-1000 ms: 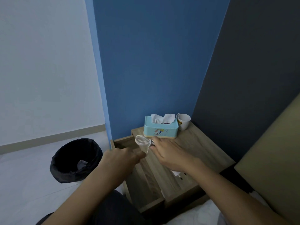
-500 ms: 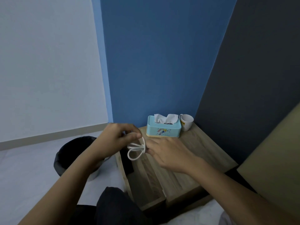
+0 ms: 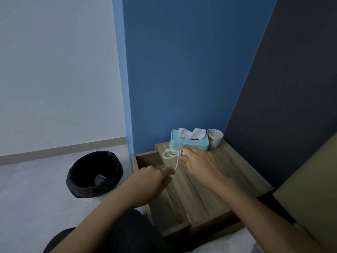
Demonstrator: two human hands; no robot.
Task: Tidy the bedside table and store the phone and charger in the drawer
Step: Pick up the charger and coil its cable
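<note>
Right hand (image 3: 197, 162): pinching looped white charger cable (image 3: 170, 154) above wooden bedside counter (image 3: 235, 172), near teal tissue box (image 3: 189, 142). Left hand (image 3: 155, 177): closed on cable's trailing end over open wooden drawer (image 3: 147, 158).

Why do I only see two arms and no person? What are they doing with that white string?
The camera sits on the person's head and looks down, so you see only their arms, as if through their eyes. The white string is a charger cable. The right hand pinches its looped part above the wooden bedside table, and the left hand holds the loose end lower down. On the table, at the back by the blue wall, stand a light blue tissue box and a white cup. The table's drawer is pulled open on the left. On the floor beside it is a black bin. No phone shows in this picture.
</note>
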